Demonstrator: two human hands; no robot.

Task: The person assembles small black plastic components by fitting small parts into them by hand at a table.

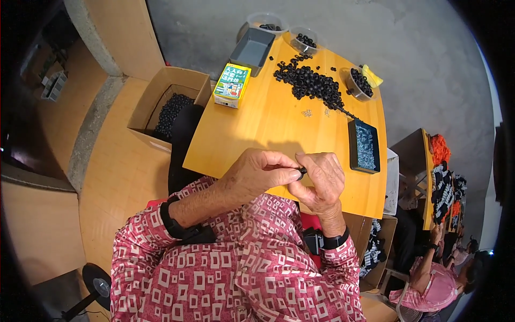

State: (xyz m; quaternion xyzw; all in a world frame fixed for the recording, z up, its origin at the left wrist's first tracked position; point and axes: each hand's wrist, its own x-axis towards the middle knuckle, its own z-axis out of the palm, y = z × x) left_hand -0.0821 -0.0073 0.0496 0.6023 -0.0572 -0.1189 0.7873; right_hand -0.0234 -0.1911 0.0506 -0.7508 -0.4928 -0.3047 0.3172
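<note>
Close to the table's near edge, my two hands meet around a small black plastic piece (pixel 302 172). Thumb and fingers of my left hand (pixel 256 172) pinch it from one side. My right hand (pixel 322 181) grips it from the other side, fingers curled, so most of the piece is hidden. Farther back lies a heap of small black ring-like pieces (pixel 314 83). Two little clusters of tiny pale parts (pixel 307 113) rest in front of the heap. To the right of my hands stands a dark tray (pixel 365 170) of small bluish-silver parts.
Bowls of black pieces (pixel 307 40) line the table's far side, one beside a yellow object (pixel 371 77). A grey tray (pixel 252 47) and a yellow-green carton (pixel 232 86) stand at left. A cardboard box (pixel 145 138) on the floor holds black pieces. Another person (pixel 432 284) works at right.
</note>
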